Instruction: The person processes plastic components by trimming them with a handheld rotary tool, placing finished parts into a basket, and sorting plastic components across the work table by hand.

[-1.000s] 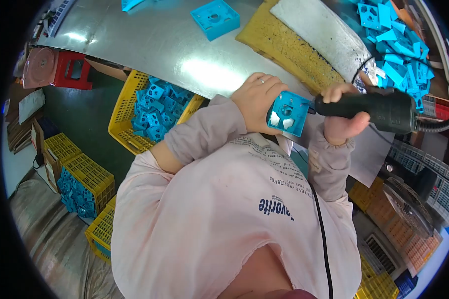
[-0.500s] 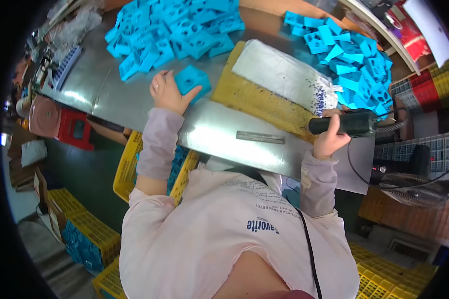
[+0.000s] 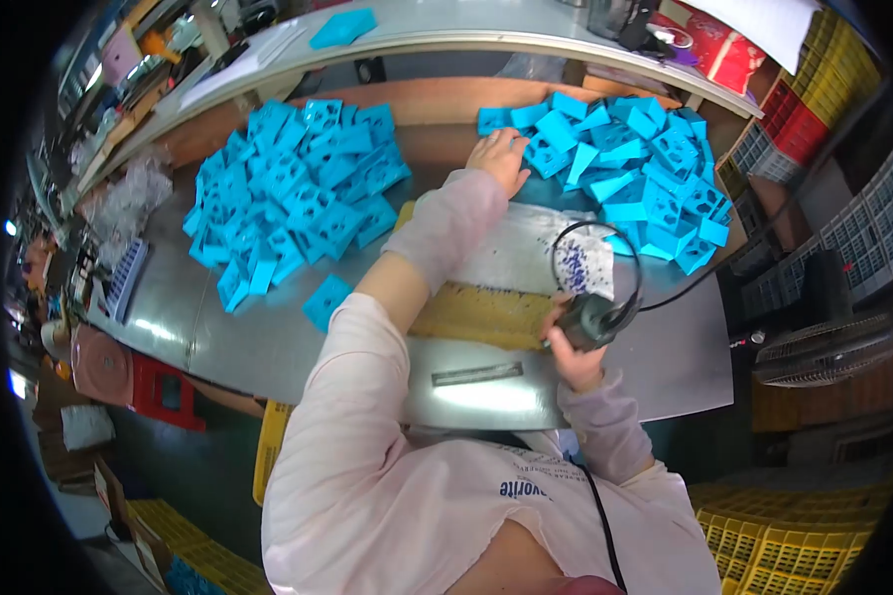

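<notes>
Dark lettering at the bottom centre of the frame is spelling what looks like "Favorite" across a pale pink shirt (image 3: pixel 367 496); the smaller print above it is staying too fine to read. A shiny grey metal counter (image 3: pixel 655 347) is filling the middle, bearing heaps of bright blue, box-shaped plastic pieces at upper left (image 3: pixel 298 178) and upper right (image 3: pixel 655 188). The left hand (image 3: pixel 501 159) is hovering at the right heap's near-left edge; whether its fingers are gripping a piece, I cannot tell. The right hand (image 3: pixel 574 359), right of centre, is clamping a black cylindrical corded tool (image 3: pixel 590 322). Between the hands, a dark-speckled white cloth (image 3: pixel 496 258) is lying on a yellow slab (image 3: pixel 481 317). A red plastic stool (image 3: pixel 169 397) is standing at left; yellow plastic crates (image 3: pixel 784 545) are sitting at lower right.
</notes>
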`<state>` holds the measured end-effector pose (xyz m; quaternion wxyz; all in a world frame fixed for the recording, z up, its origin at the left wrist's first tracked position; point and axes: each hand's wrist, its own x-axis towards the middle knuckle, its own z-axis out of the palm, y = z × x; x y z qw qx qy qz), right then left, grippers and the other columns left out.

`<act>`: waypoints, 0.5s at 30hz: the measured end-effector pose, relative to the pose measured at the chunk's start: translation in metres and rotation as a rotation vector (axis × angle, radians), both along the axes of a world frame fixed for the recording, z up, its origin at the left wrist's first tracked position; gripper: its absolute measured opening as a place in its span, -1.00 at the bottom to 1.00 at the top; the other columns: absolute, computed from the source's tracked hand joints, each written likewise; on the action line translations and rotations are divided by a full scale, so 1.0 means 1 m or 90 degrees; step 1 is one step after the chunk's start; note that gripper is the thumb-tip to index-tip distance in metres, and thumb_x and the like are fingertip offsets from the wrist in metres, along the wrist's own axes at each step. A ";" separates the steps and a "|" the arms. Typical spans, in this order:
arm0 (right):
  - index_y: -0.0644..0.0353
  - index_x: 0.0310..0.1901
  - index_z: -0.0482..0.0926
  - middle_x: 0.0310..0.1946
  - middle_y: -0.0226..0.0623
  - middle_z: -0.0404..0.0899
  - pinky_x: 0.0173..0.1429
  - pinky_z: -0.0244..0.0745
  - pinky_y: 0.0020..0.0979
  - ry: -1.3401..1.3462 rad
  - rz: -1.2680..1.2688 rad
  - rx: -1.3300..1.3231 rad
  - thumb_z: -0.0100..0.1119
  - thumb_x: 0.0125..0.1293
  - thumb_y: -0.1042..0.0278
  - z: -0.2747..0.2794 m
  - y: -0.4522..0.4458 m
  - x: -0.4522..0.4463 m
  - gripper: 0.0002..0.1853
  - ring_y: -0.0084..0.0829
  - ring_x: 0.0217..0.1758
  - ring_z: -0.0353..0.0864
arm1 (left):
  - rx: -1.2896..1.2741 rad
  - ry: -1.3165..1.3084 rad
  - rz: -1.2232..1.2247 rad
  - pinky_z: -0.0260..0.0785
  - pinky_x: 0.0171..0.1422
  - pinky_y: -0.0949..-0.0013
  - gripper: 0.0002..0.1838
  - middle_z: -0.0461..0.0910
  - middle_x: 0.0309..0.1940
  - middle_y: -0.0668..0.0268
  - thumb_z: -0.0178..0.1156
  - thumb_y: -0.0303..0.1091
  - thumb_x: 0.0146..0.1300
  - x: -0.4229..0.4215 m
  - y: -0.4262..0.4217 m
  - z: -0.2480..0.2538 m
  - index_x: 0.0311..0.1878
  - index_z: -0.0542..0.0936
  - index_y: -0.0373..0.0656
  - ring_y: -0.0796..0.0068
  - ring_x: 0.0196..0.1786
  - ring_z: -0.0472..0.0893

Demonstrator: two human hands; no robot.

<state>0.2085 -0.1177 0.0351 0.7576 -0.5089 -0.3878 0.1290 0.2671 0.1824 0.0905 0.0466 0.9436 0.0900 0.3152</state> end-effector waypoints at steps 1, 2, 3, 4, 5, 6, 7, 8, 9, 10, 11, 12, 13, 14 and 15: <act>0.36 0.00 0.50 -0.29 -0.38 0.59 -0.15 0.48 -0.50 0.025 0.006 -0.008 0.35 0.07 0.58 0.003 -0.001 -0.002 -0.58 -0.60 -0.27 0.55 | 0.021 0.008 -0.009 0.28 0.32 0.11 -0.43 0.39 0.20 0.21 0.36 -0.32 0.09 0.020 0.002 0.004 0.21 0.46 -0.10 0.12 0.27 0.39; 0.36 0.00 0.50 -0.36 -0.39 0.59 -0.20 0.47 -0.51 -0.020 -0.013 -0.053 0.39 0.02 0.53 -0.004 -0.003 0.002 -0.54 -0.61 -0.34 0.54 | 0.041 0.015 -0.017 0.27 0.33 0.11 -0.39 0.37 0.23 0.22 0.36 -0.34 0.07 0.038 0.004 0.006 0.24 0.44 -0.08 0.12 0.28 0.38; 0.37 -0.02 0.51 -0.40 -0.39 0.58 -0.22 0.46 -0.51 -0.013 -0.008 -0.030 0.40 0.00 0.51 -0.004 -0.003 0.002 -0.54 -0.61 -0.37 0.54 | 0.037 0.041 -0.010 0.19 0.43 0.11 -0.39 0.31 0.31 0.27 0.26 -0.41 0.15 0.053 0.004 0.009 0.31 0.38 0.02 0.13 0.39 0.30; 0.37 -0.03 0.51 -0.43 -0.39 0.58 -0.24 0.46 -0.52 -0.006 -0.003 -0.007 0.41 -0.01 0.50 -0.003 -0.002 0.000 -0.54 -0.62 -0.39 0.53 | 0.067 0.039 -0.005 0.16 0.45 0.10 -0.41 0.31 0.32 0.28 0.20 -0.43 0.18 0.067 0.007 0.005 0.32 0.38 0.05 0.12 0.42 0.27; 0.37 -0.04 0.52 -0.43 -0.40 0.58 -0.26 0.46 -0.51 -0.028 -0.002 -0.014 0.41 -0.01 0.50 -0.003 -0.003 0.003 -0.55 -0.62 -0.40 0.53 | 0.098 0.036 0.001 0.13 0.48 0.09 -0.42 0.30 0.34 0.30 0.15 -0.45 0.21 0.081 0.010 0.000 0.33 0.37 0.07 0.12 0.45 0.24; 0.37 -0.05 0.53 -0.44 -0.40 0.58 -0.27 0.46 -0.51 -0.050 0.000 -0.022 0.41 -0.02 0.50 -0.004 -0.005 0.004 -0.55 -0.62 -0.41 0.53 | 0.127 0.034 0.009 0.10 0.50 0.09 -0.43 0.29 0.35 0.32 0.10 -0.47 0.23 0.090 0.011 0.001 0.34 0.37 0.09 0.11 0.48 0.21; 0.36 -0.05 0.54 -0.45 -0.41 0.58 -0.26 0.47 -0.50 0.008 0.002 -0.018 0.42 -0.03 0.48 -0.002 -0.006 -0.001 -0.55 -0.61 -0.41 0.54 | 0.109 0.077 0.007 0.01 0.55 0.07 -0.44 0.26 0.38 0.35 -0.02 -0.49 0.27 0.097 0.012 0.001 0.35 0.36 0.14 0.09 0.52 0.13; 0.35 -0.05 0.54 -0.45 -0.41 0.58 -0.26 0.47 -0.51 -0.009 -0.006 -0.019 0.42 -0.04 0.48 -0.003 -0.007 0.001 -0.54 -0.61 -0.42 0.55 | 0.123 0.108 0.028 0.06 0.52 0.07 -0.46 0.30 0.35 0.34 -0.01 -0.48 0.28 0.104 0.013 0.001 0.33 0.38 0.14 0.08 0.49 0.19; 0.35 -0.05 0.54 -0.45 -0.41 0.59 -0.26 0.47 -0.51 -0.026 -0.013 -0.020 0.42 -0.04 0.49 -0.005 -0.009 0.002 -0.54 -0.60 -0.43 0.55 | 0.137 0.139 0.050 0.11 0.49 0.07 -0.49 0.33 0.32 0.34 0.00 -0.46 0.28 0.111 0.014 0.001 0.31 0.40 0.14 0.07 0.45 0.25; 0.35 -0.05 0.55 -0.46 -0.41 0.59 -0.26 0.47 -0.51 -0.042 -0.019 -0.024 0.42 -0.04 0.49 -0.007 -0.011 0.003 -0.54 -0.60 -0.43 0.56 | 0.150 0.171 0.073 0.16 0.46 0.07 -0.51 0.36 0.29 0.33 0.01 -0.45 0.29 0.117 0.014 -0.001 0.29 0.41 0.13 0.07 0.42 0.31; 0.34 0.04 0.49 -0.38 -0.37 0.59 -0.17 0.49 -0.51 -0.049 0.012 -0.037 0.35 0.02 0.53 -0.013 -0.015 0.005 -0.52 -0.56 -0.31 0.60 | 0.166 0.186 0.088 0.22 0.40 0.07 -0.54 0.41 0.24 0.33 0.06 -0.41 0.28 0.121 0.016 -0.002 0.26 0.43 0.12 0.09 0.36 0.37; 0.33 0.08 0.45 -0.35 -0.36 0.59 -0.13 0.49 -0.49 -0.018 0.019 0.000 0.33 0.04 0.54 -0.014 -0.017 0.005 -0.50 -0.55 -0.26 0.59 | 0.183 0.204 0.104 0.27 0.35 0.07 -0.57 0.45 0.18 0.32 0.10 -0.37 0.27 0.123 0.018 0.000 0.23 0.46 0.10 0.11 0.29 0.42; 0.33 0.11 0.41 -0.32 -0.34 0.58 -0.10 0.49 -0.48 0.014 0.026 0.036 0.31 0.07 0.55 -0.015 -0.018 0.005 -0.48 -0.53 -0.21 0.59 | 0.199 0.221 0.120 0.32 0.30 0.07 -0.59 0.49 0.13 0.32 0.15 -0.34 0.26 0.122 0.019 0.000 0.20 0.48 0.08 0.13 0.23 0.48; 0.32 0.15 0.37 -0.29 -0.32 0.57 -0.06 0.49 -0.46 0.046 0.036 0.071 0.29 0.09 0.56 -0.016 -0.019 0.004 -0.45 -0.52 -0.16 0.59 | 0.193 0.188 0.103 0.35 0.25 0.08 -0.59 0.50 0.09 0.32 0.20 -0.30 0.22 0.116 0.021 -0.004 0.16 0.50 0.07 0.16 0.18 0.51; 0.31 0.21 0.27 -0.23 -0.28 0.55 0.00 0.49 -0.42 0.004 0.034 0.058 0.26 0.18 0.52 -0.021 -0.026 0.010 -0.43 -0.47 -0.09 0.56 | 0.186 0.157 0.090 0.37 0.20 0.09 -0.59 0.52 0.05 0.32 0.26 -0.25 0.18 0.100 0.018 0.000 0.12 0.51 0.06 0.18 0.12 0.54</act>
